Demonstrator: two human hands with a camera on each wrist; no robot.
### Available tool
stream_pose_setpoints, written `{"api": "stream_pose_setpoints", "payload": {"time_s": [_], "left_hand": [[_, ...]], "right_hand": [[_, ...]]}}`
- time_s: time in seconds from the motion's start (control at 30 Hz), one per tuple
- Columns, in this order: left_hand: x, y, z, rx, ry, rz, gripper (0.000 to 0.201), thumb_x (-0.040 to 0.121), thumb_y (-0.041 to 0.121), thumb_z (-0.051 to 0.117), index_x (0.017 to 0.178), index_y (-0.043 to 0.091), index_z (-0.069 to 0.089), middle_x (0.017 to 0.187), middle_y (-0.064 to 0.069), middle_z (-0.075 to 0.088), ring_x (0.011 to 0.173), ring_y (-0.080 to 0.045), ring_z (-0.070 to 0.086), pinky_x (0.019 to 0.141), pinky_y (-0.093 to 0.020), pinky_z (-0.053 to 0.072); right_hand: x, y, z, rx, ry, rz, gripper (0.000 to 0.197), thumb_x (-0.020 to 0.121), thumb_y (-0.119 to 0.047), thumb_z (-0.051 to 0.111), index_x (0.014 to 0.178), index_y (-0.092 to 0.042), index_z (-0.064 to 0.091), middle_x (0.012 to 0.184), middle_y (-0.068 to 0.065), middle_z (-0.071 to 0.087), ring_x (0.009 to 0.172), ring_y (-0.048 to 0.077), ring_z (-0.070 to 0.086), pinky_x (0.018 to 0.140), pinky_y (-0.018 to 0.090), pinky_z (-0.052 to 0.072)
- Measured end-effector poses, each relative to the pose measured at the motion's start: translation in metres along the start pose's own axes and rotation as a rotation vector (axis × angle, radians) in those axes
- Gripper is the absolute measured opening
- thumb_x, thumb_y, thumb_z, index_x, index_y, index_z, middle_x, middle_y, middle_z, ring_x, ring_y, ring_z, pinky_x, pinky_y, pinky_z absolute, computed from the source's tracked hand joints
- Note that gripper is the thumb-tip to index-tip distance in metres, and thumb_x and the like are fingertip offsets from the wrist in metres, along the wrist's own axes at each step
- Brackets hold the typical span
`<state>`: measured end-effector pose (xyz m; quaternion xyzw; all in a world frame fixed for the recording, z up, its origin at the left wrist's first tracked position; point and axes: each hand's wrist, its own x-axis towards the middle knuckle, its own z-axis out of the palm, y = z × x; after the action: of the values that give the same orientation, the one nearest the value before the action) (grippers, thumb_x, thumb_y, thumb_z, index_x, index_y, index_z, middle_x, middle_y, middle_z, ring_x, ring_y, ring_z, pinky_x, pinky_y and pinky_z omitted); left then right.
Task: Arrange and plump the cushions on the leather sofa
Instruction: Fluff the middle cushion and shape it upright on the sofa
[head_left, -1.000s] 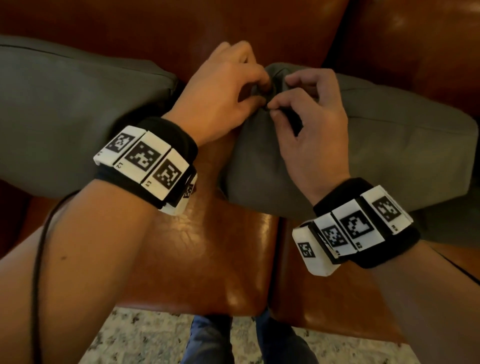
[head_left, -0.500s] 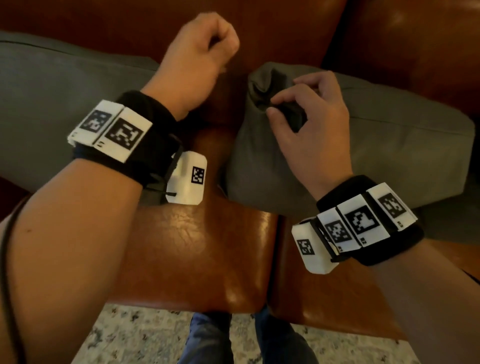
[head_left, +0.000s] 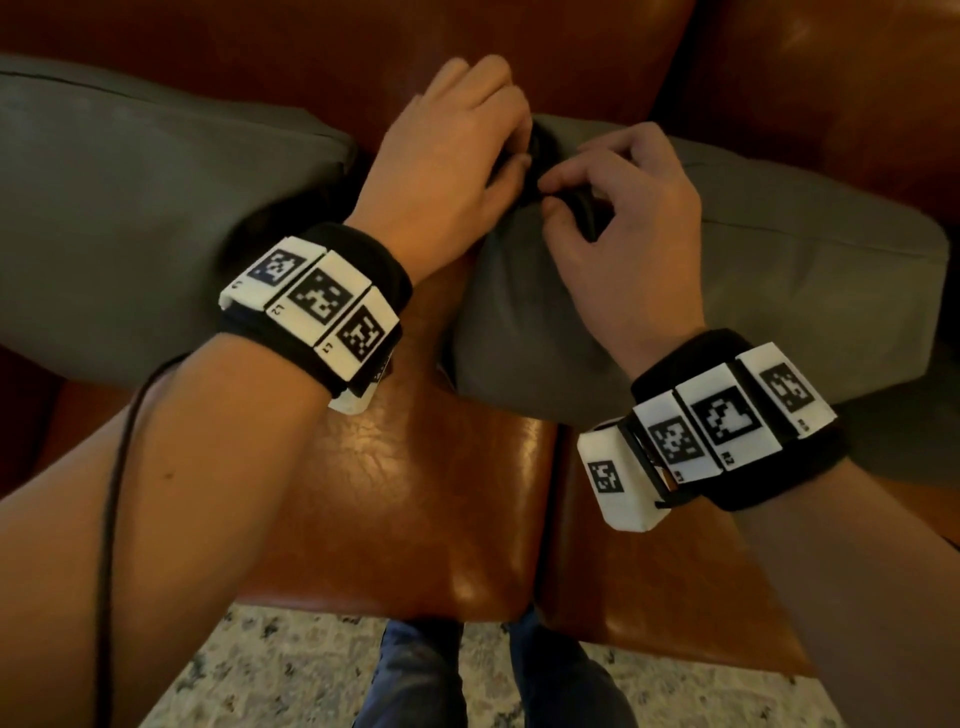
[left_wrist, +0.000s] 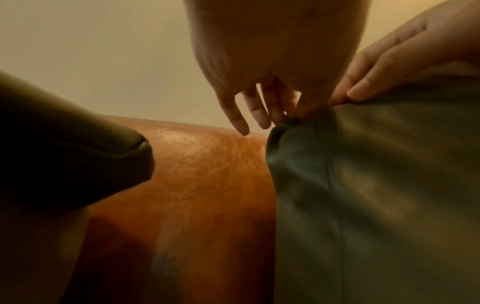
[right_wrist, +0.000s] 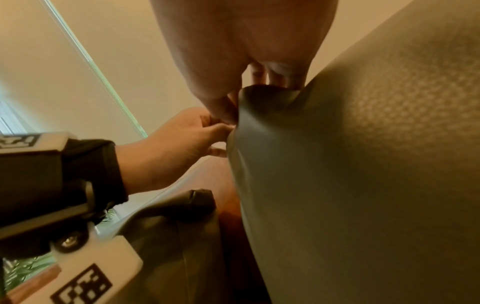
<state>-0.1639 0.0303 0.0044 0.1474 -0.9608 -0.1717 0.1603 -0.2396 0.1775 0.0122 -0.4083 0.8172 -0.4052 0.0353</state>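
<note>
Two grey-green cushions lean on the brown leather sofa's backrest (head_left: 363, 41). The left cushion (head_left: 130, 218) stands untouched. Both hands meet at the top left corner of the right cushion (head_left: 779, 270). My left hand (head_left: 511, 156) curls its fingers onto that corner from the left. My right hand (head_left: 566, 195) pinches a dark fold of fabric there between thumb and fingers. In the left wrist view my left hand (left_wrist: 285, 111) nips the corner tip while the other fingers hang free. In the right wrist view my right hand (right_wrist: 249, 96) grips the bunched corner of the cushion (right_wrist: 363, 185).
A gap of bare leather seat (head_left: 415, 493) lies between the two cushions. A seam splits the seat cushions just right of centre. My legs in jeans (head_left: 415, 675) stand on a pale speckled rug (head_left: 260, 670) at the sofa's front edge. A black cable (head_left: 111, 493) runs along my left forearm.
Half a second ago my left hand was lifted away to the upper left as a fist; it has come back onto the cushion corner. My right hand kept its pinch throughout.
</note>
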Motion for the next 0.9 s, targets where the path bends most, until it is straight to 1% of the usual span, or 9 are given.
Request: {"api": "stream_pose_setpoints", "payload": {"time_s": [0.1,0.2,0.27,0.4,0.53,0.6,0.73,0.83,0.9], "left_hand": [[0.001,-0.009,-0.004,-0.317,0.067,-0.171,0.013,0.091,0.020,0.050,0.094,0.011,0.058,0.093,0.007,0.050,0.084,-0.002,0.046,0.075,-0.013,0.036],[-0.001,-0.010,-0.004,-0.695,0.098,-0.398,0.009,0.094,0.014,0.051,0.087,0.020,0.055,0.084,0.012,0.053,0.074,0.006,0.050,0.072,-0.013,0.042],[-0.006,-0.003,0.001,-0.811,0.108,-0.450,0.008,0.094,0.016,0.054,0.089,0.023,0.053,0.088,0.005,0.054,0.078,0.001,0.052,0.074,-0.015,0.044],[-0.006,-0.005,0.006,-0.771,0.068,-0.444,0.004,0.093,0.026,0.058,0.089,0.024,0.057,0.096,-0.006,0.057,0.087,-0.012,0.054,0.083,-0.028,0.048],[-0.002,-0.002,0.000,-1.178,0.021,-0.575,0.019,0.098,0.015,0.049,0.085,0.016,0.062,0.085,-0.002,0.064,0.083,-0.016,0.058,0.080,-0.029,0.049],[-0.006,0.004,-0.001,-1.299,0.103,-0.703,0.025,0.101,0.012,0.042,0.088,0.011,0.063,0.083,-0.003,0.066,0.079,-0.015,0.063,0.077,-0.030,0.052],[-0.020,0.016,0.003,-1.134,0.272,-0.887,0.021,0.100,0.024,0.051,0.082,0.014,0.055,0.073,-0.005,0.055,0.065,-0.015,0.053,0.061,-0.026,0.046],[-0.025,0.022,0.009,-0.971,0.217,-0.795,0.014,0.090,0.024,0.065,0.078,0.020,0.059,0.077,-0.006,0.057,0.073,-0.018,0.055,0.070,-0.031,0.051],[-0.022,0.020,0.007,-0.979,0.190,-0.766,0.014,0.091,0.018,0.063,0.077,0.021,0.060,0.076,-0.001,0.059,0.075,-0.016,0.057,0.075,-0.032,0.051]], "right_hand": [[-0.002,0.000,-0.001,0.031,-0.007,0.007,0.015,0.084,-0.016,0.066,0.098,-0.011,0.070,0.104,0.004,0.057,0.090,-0.001,0.049,0.082,0.003,0.038],[-0.001,0.001,-0.002,0.044,-0.027,0.008,0.018,0.085,-0.017,0.066,0.102,-0.012,0.068,0.105,0.000,0.054,0.091,-0.001,0.049,0.081,0.002,0.038],[0.000,0.001,-0.002,0.039,-0.028,0.013,0.019,0.085,-0.018,0.066,0.103,-0.012,0.066,0.105,-0.003,0.051,0.091,-0.002,0.047,0.080,0.001,0.036],[-0.001,0.000,-0.001,0.039,-0.041,-0.001,0.021,0.085,-0.017,0.065,0.105,-0.011,0.064,0.106,0.002,0.055,0.092,-0.001,0.048,0.080,0.002,0.037],[0.000,-0.001,-0.001,0.065,-0.059,-0.008,0.027,0.086,-0.017,0.064,0.111,-0.010,0.059,0.109,0.000,0.057,0.096,0.002,0.052,0.082,0.008,0.044],[0.002,-0.002,-0.001,0.115,-0.055,0.033,0.029,0.087,-0.019,0.064,0.113,-0.010,0.055,0.108,-0.002,0.059,0.097,0.004,0.056,0.082,0.014,0.048],[0.009,-0.002,0.001,0.109,-0.039,0.068,0.022,0.089,-0.019,0.063,0.108,-0.010,0.059,0.101,-0.008,0.058,0.093,0.000,0.054,0.080,0.005,0.041],[0.010,-0.001,0.004,0.126,-0.022,0.121,0.015,0.092,-0.020,0.062,0.103,-0.011,0.063,0.094,-0.010,0.060,0.087,-0.002,0.056,0.077,0.005,0.043],[0.008,-0.001,0.005,0.124,-0.028,0.125,0.014,0.094,-0.023,0.059,0.098,-0.011,0.066,0.088,-0.008,0.063,0.080,0.001,0.057,0.070,0.008,0.044]]}}
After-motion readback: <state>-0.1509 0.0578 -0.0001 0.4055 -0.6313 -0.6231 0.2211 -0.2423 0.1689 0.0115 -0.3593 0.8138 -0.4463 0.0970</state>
